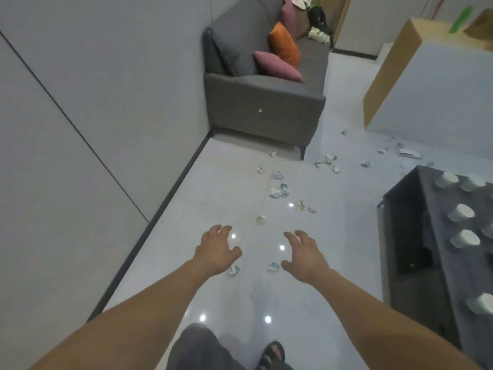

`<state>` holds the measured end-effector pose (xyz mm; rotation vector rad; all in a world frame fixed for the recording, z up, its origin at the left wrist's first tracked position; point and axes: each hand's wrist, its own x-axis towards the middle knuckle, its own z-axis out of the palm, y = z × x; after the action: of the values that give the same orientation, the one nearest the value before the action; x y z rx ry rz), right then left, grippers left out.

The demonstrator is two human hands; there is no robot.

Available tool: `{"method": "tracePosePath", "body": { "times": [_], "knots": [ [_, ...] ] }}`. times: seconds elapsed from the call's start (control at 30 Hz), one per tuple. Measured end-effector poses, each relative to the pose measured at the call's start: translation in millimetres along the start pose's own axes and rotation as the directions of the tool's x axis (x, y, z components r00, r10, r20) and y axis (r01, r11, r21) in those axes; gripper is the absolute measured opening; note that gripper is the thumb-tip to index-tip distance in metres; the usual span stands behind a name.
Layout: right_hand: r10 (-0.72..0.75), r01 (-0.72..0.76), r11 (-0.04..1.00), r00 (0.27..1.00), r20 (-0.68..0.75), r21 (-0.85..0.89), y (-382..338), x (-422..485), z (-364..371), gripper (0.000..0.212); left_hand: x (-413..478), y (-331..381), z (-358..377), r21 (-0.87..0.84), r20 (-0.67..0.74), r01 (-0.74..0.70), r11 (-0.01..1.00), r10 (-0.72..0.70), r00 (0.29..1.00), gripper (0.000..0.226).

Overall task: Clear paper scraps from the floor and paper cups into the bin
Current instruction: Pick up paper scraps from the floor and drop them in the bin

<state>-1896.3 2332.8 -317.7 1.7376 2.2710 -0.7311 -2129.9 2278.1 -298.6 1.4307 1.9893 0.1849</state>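
Several crumpled paper scraps lie scattered on the glossy white floor (213, 198), running from just ahead of me toward the sofa. One scrap (234, 270) shows just beside my left hand (216, 251), another scrap (273, 267) just left of my right hand (304, 259). Both hands are stretched forward above the floor, fingers spread and loosely bent, holding nothing. Several white paper cups stand upside down on the dark table (426, 263) at the right, among them one cup (462, 212). No bin is in view.
A grey sofa (264, 113) with pink and orange cushions stands against the wall ahead. A white and wood cabinet (432, 84) stands at the far right. More scraps (278, 190) lie between sofa and table. My sandalled foot (272, 355) is at the bottom.
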Motion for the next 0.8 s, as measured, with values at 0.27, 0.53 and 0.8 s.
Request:
{"method": "tracePosePath", "body": {
  "times": [0.27, 0.53, 0.8],
  "knots": [
    [0.032, -0.031, 0.999, 0.989, 0.144, -0.014, 15.7, 108.2, 28.3, 0.078, 107.8, -23.8, 28.7, -0.043, 0.182, 0.098, 0.994, -0.089, 0.979, 0.072],
    [0.095, -0.085, 0.995, 0.957, 0.275, -0.045, 64.7, 248.1, 123.0, 0.075, 238.3, -74.3, 122.5, -0.078, 0.221, 0.179, 0.981, -0.158, 0.962, 0.066],
    [0.015, 0.013, 0.997, 0.929, 0.369, -0.074, 152.5, 397.5, 303.1, 0.075, 360.5, -142.1, 303.8, -0.115, 0.215, 0.265, 0.957, -0.236, 0.948, 0.063]
  ]
}}
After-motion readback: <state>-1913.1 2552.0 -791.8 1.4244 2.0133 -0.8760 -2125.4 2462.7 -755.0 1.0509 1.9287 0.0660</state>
